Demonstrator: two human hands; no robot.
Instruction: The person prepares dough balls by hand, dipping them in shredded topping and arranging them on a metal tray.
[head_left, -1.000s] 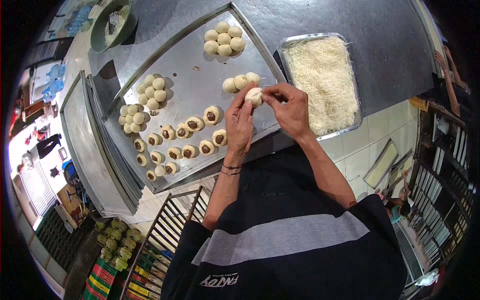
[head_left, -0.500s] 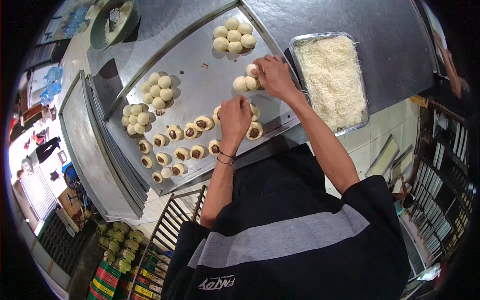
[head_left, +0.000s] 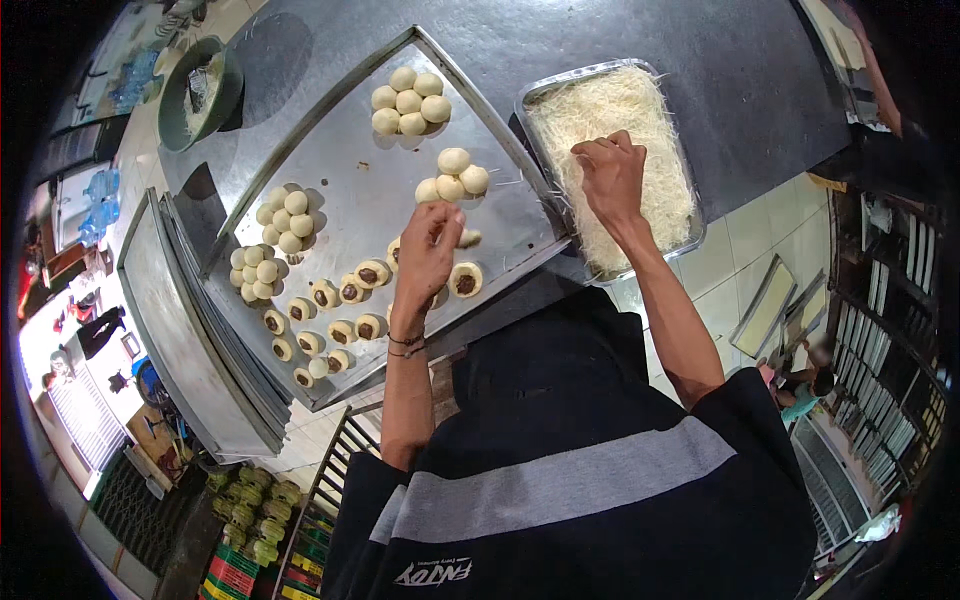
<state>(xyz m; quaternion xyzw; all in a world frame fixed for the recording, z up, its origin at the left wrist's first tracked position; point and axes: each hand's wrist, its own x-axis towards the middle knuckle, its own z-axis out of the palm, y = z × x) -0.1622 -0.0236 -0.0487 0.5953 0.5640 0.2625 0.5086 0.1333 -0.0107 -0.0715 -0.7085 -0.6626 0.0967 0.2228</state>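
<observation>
My right hand [head_left: 613, 182] is above a metal pan [head_left: 702, 215] heaped with pale, fine shreds that look like grated cheese [head_left: 625, 105]. Its fingers are curled closed, and what they hold, if anything, does not show. My left hand [head_left: 428, 245] hovers over the near part of a large metal baking tray [head_left: 350, 180], fingers pinched together, contents hidden. Just beyond it lies a small cluster of plain dough balls [head_left: 450, 180]. Dough pieces with dark brown filling [head_left: 372, 273] lie in rows to its left, and one filled dough piece [head_left: 465, 280] sits to its right; the hand covers others.
More clusters of dough balls [head_left: 408, 103] lie on the tray's far side and left side. A green bowl [head_left: 232, 90] stands at the far left of the dark table [head_left: 745, 110]. Stacked metal trays [head_left: 190, 320] lean at the left, beside a dark slatted rack [head_left: 325, 480].
My right hand has left the small dough ball cluster and moved right, over the pan of shreds. My left hand stays near the filled dough. The whole view has shifted slightly.
</observation>
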